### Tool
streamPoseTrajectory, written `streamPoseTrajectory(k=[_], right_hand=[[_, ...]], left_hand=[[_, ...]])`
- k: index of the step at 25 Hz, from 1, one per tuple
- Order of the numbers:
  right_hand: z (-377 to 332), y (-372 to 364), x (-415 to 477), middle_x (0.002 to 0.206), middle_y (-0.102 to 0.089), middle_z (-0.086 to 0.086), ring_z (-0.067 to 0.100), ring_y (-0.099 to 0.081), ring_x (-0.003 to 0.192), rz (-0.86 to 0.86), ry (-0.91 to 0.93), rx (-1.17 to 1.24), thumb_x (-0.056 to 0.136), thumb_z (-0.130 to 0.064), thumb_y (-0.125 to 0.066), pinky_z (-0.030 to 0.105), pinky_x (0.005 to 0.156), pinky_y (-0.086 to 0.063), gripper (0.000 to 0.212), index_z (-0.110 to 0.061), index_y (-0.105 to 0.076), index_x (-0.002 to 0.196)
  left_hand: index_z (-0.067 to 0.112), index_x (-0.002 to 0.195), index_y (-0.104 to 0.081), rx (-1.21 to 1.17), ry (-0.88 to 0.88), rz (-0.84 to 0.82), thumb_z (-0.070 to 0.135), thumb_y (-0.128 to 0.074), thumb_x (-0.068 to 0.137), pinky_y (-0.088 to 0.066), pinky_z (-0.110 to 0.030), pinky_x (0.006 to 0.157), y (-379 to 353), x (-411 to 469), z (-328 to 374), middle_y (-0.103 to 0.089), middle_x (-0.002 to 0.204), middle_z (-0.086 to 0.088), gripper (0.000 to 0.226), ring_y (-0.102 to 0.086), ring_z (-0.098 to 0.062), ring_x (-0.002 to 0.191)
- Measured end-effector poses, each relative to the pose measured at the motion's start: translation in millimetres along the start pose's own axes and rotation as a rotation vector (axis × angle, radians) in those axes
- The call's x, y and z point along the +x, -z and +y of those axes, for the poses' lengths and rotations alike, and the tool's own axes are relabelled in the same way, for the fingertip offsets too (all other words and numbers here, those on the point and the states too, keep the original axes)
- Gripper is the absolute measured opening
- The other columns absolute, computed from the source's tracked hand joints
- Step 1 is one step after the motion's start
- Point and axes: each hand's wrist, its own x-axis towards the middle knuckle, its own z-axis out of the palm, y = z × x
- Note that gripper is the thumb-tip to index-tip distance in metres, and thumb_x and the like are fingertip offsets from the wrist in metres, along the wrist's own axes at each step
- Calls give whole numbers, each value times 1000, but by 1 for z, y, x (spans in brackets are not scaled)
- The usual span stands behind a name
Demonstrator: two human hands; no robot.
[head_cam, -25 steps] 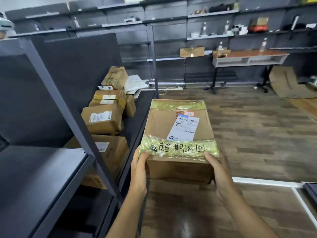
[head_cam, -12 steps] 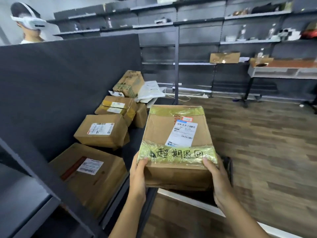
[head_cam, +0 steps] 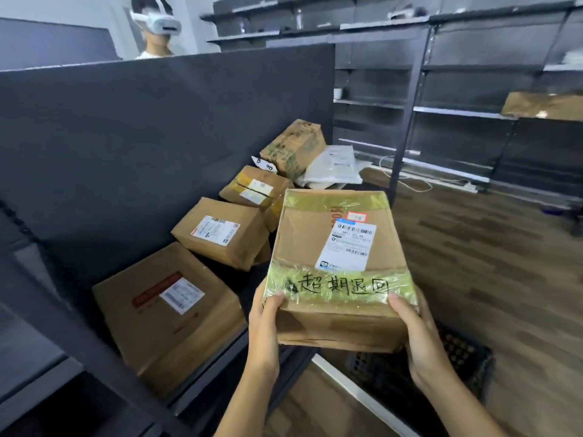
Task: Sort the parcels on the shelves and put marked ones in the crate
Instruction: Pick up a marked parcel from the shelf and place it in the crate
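Marked parcel (head_cam: 334, 247), handwriting on yellow tape, was held in the air just off the shelf (head_cam: 249, 275), with the black crate (head_cam: 463, 357) partly hidden below it. Left hand (head_cam: 265, 323) and right hand (head_cam: 416, 335) each gripped a near corner, thumbs curled on top. Likely best to keep it level, lower it straight into the crate and release both sides together. Other cardboard boxes (head_cam: 220, 234) sat on the shelf; wood floor (head_cam: 473, 263), grey racks beyond.

Cardboard parcels (head_cam: 164, 313) crowd the shelf (head_cam: 243, 280) from 9 to 11 o'clock of the marked box (head_cam: 312, 234), a dark panel (head_cam: 126, 146) behind them. A post (head_cam: 410, 121) stands at 1 o'clock. Open floor (head_cam: 492, 263) spans 2 to 4; the black crate (head_cam: 460, 357) sits at 5.
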Motion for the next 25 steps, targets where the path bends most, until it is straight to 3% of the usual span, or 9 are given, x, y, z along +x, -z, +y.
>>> streamPoseTrajectory(k=[3,5,7,10,13,16,19,22,25], right_hand=[[9,-34,22,116,-68,-3,18,-62,111,-157,-52,4,81,-33,-67,40,98,-45,39,-34,-59,118],[10,-65,31,117,-68,-4,17,-62,111,-293,-88,-10,55,-60,-78,42,99,-44,72,-37,-57,120],[15,-103,41,115,-69,-8,12,-64,107,-420,-99,-27,34,-70,-79,38,93,-46,90,-39,-59,117],[18,-161,54,114,-68,-12,7,-64,105,-605,-132,1,49,-59,-78,33,90,-46,75,-41,-57,119],[21,-202,67,103,-68,-26,-6,-64,95,-686,-157,-4,71,-37,-62,27,85,-45,45,-48,-53,114],[23,-233,80,93,-69,-30,-10,-65,87,-750,-198,-2,75,-34,-64,24,77,-43,35,-51,-54,105],[36,-246,88,113,-65,-24,-2,-61,105,-810,-224,7,49,-58,-81,25,86,-42,65,-53,-56,108],[44,-253,92,129,-55,-24,2,-49,121,-870,-264,-14,48,-65,-75,32,105,-35,70,-55,-51,113],[48,-249,107,140,-48,-17,12,-40,133,-949,-268,-45,45,-81,-68,47,116,-22,92,-50,-45,129]], left_hand=[[35,110,-63,-7,3,159,28,-50,89,-44,-40,91,24,11,9,-68,112,0,26,-62,-21,106],[34,115,-61,-41,-19,269,23,-47,92,-45,-43,94,46,14,16,-67,115,2,30,-61,-19,107],[30,120,-60,-80,-100,382,27,-52,87,-46,-44,92,72,18,25,-67,118,-1,34,-61,-21,108],[28,113,-63,-115,-211,554,39,-58,68,-47,-38,84,107,26,40,-70,110,-1,47,-63,-20,102],[25,117,-62,-148,-262,649,43,-60,61,-45,-46,96,131,38,43,-68,114,-3,59,-62,-23,109],[17,123,-59,-159,-248,726,45,-64,59,-39,-55,105,151,52,39,-65,121,-9,70,-58,-29,116],[17,126,-58,-171,-239,767,46,-67,61,-34,-56,109,164,57,29,-62,127,-10,72,-55,-29,122],[32,122,-60,-200,-258,833,45,-67,61,-34,-51,110,166,57,22,-63,127,-1,63,-55,-22,123],[33,129,-55,-114,-271,833,46,-63,66,-30,-50,112,160,59,16,-56,136,1,65,-48,-21,130]])
